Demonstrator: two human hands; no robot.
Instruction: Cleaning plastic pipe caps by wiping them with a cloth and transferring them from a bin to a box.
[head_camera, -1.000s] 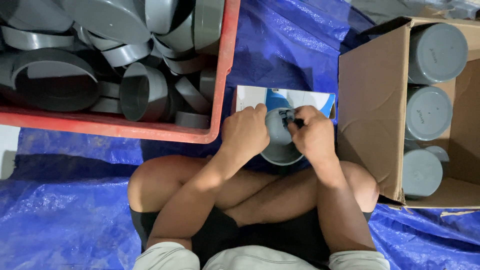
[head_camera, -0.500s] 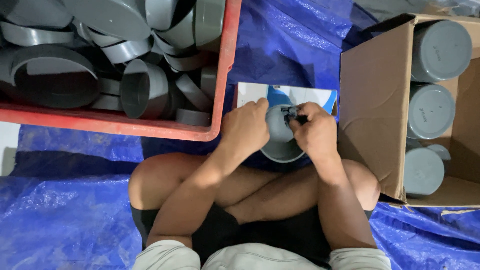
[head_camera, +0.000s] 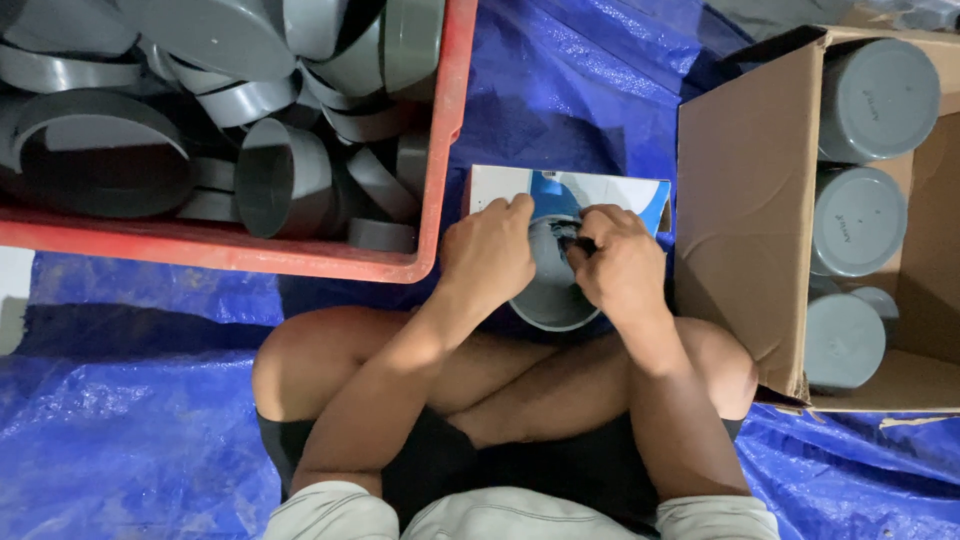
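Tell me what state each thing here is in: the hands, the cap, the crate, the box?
Left hand: gripping the side of the grey cap.
Right hand: pinching a small dark thing against the cap.
Grey cap: held tilted, open end toward the person.
Red crate: heaped with loose grey caps.
Cardboard box: open, flaps out, grey caps stacked in rows inside.
White and blue sheet: lying flat under the hands.
Blue tarp: spread out, wrinkled.

This looks like a packing or sorting spot in a small workshop or warehouse, set up on the floor. A blue tarpaulin covers the ground, with a red plastic crate heaped with grey pipe caps at far left. A cardboard box at right holds stacked grey caps.
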